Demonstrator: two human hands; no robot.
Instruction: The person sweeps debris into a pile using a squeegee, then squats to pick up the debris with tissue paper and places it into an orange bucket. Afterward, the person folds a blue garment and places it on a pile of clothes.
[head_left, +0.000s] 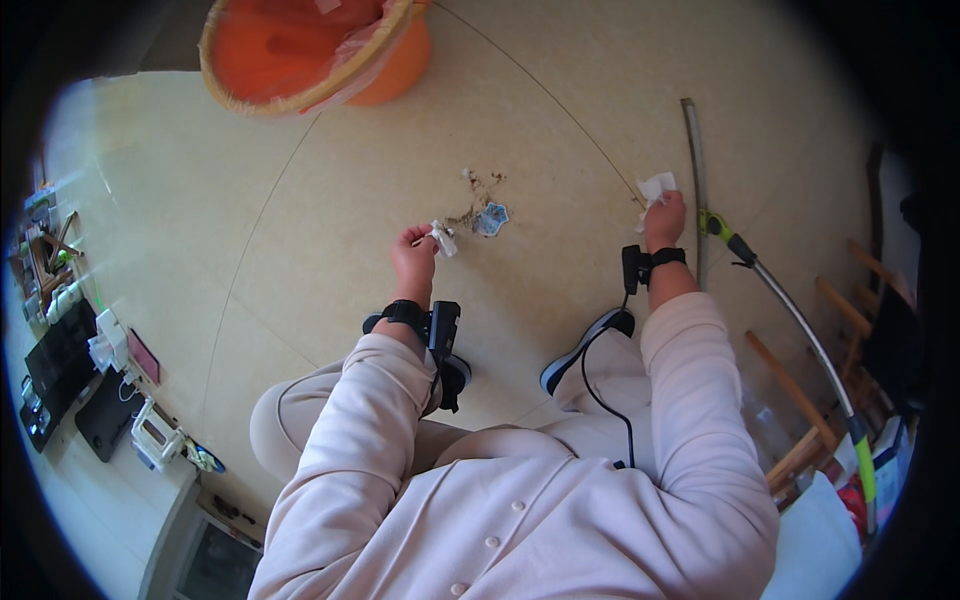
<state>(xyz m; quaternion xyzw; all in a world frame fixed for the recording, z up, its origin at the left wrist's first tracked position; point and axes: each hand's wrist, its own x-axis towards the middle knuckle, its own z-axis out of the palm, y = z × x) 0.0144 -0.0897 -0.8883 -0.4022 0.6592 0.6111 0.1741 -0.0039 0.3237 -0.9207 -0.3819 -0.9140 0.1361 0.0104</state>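
Observation:
My left hand (416, 251) pinches a crumpled white tissue (444, 238) just above the floor, beside a scatter of brown debris (466, 217). Right of that hand lies a small blue patterned piece (491, 220) with a wavy edge, touching the debris. Farther right, my right hand (665, 217) holds another white tissue (657, 186) near a floor seam. Close to it, the flat grey head (694, 142) of a floor mop or squeegee rests on the floor, joined to a metal pole with green parts. Black straps with small devices are on both wrists.
An orange bin (292, 52) lined with a clear bag stands at the top left. The mop's metal pole (795, 319) runs down the right side, near wooden furniture legs (791, 386). Electronics and a tablet-like black object (109, 416) sit at the left. My shoes (585, 349) flank the floor before me.

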